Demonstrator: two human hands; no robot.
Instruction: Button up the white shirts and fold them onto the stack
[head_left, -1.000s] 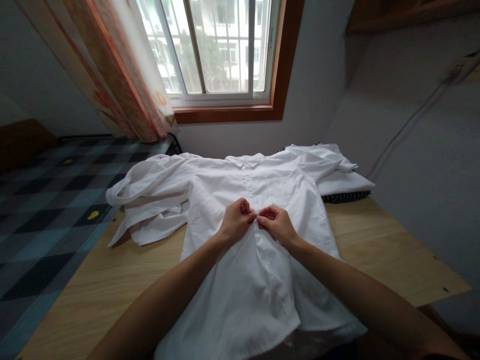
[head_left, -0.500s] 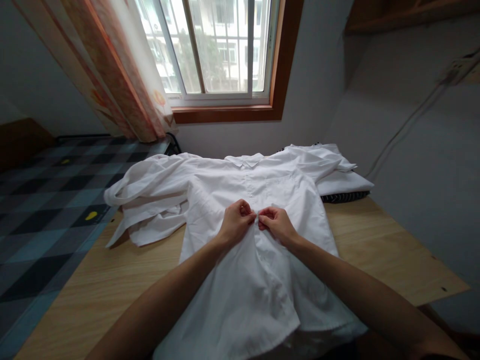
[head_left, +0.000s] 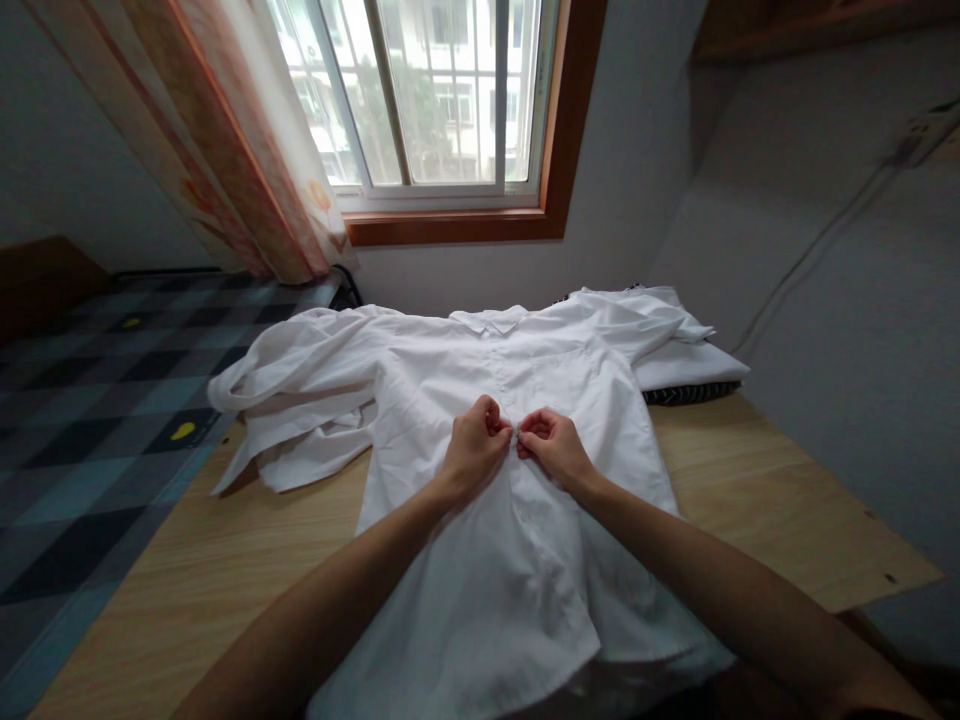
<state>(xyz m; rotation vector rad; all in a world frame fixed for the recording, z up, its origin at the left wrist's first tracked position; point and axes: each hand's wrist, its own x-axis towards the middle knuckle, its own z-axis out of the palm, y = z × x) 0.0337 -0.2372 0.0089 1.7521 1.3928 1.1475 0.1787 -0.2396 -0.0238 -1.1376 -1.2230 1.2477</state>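
A white button-up shirt (head_left: 442,370) lies front side up, its collar (head_left: 489,320) toward the window and its hem hanging over the near table edge. My left hand (head_left: 478,440) pinches the front placket about halfway down the shirt. Close beside it, my right hand (head_left: 553,445) pinches the placket from the other side, fingertips almost meeting those of the left. Whatever button lies between the fingertips is hidden. Below the hands the placket is puckered and the front edges part near the hem.
Beneath the shirt is a wooden table (head_left: 757,490). Folded white clothes (head_left: 686,368) rest on a dark striped cloth (head_left: 694,393) at the right. White garments (head_left: 300,440) are bunched at the left, beside a checked bed (head_left: 97,440). A window (head_left: 435,100) is behind.
The fingers of my left hand have curled slightly and its wrist has turned a little. My right hand stays almost where it was, and the shirt has hardly moved.
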